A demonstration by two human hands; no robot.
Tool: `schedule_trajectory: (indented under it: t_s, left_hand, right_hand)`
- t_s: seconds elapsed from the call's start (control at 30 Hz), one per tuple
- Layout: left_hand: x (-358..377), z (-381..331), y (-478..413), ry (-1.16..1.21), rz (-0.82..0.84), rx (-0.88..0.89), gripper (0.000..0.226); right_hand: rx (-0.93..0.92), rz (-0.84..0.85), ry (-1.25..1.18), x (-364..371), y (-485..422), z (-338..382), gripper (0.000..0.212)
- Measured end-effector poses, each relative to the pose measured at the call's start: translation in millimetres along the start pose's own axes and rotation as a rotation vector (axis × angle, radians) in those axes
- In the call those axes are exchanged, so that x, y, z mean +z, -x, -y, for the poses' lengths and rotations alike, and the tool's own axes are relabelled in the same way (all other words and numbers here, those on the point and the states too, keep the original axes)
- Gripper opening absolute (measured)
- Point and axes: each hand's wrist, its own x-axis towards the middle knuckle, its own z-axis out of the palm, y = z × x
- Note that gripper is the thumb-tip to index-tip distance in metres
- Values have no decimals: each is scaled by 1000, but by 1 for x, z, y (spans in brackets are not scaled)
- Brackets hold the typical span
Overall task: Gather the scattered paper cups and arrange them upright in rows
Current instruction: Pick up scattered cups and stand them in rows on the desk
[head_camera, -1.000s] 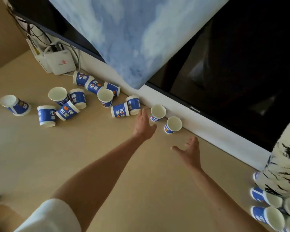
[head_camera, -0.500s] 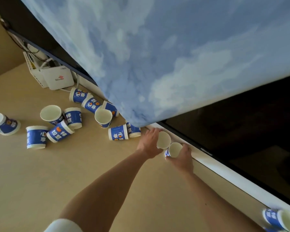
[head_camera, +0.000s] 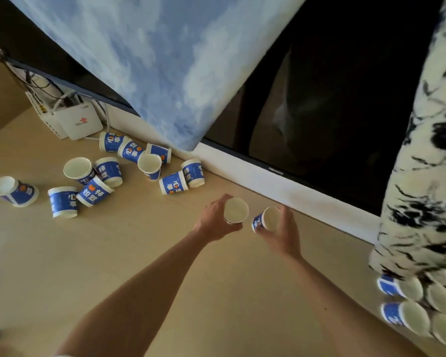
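Paper cups [head_camera: 93, 193] lie scattered on the desk [head_camera: 139, 266] at the far left (most on their sides). Mid-desk, the left hand [head_camera: 213, 220] has its fingers curled around one cup [head_camera: 236, 210], and the right hand [head_camera: 285, 234] grips a second cup [head_camera: 267, 219]. More cups [head_camera: 412, 318] stand at the near right.

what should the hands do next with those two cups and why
Probably carry both to the right and set them upright beside the rows. The left hand grips a cup and the right hand grips a second cup, so both are full. The scattered cups at left can wait.
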Motion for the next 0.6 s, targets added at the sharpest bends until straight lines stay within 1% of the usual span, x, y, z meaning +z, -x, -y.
schedule_trajectory:
  t_s: [0.03,0.17,0.2,0.37,0.43,0.6]
  left_hand:
    - [3,-6,12,18,0,-6,73]
    - [23,-28,55,76,17,-18,72]
    - [30,-35,66,83,16,-14,72]
    - [67,-74,117,114,24,-32,71]
    - [84,-91,133,148,30,-41,71]
    - [133,-139,166,141,73,7,69]
  right_hand:
    - [9,-5,-15,-7,13,-6,62]
    - [73,-31,-110,-29,62,-35,78]
    - [87,-44,-134,-35,75,-43,79]
    - [157,-106,-260,-65,132,-92,71]
    - [186,-158,-311,-83,154,-112,68]
    - [243,-290,-458,-133,211,-172,63]
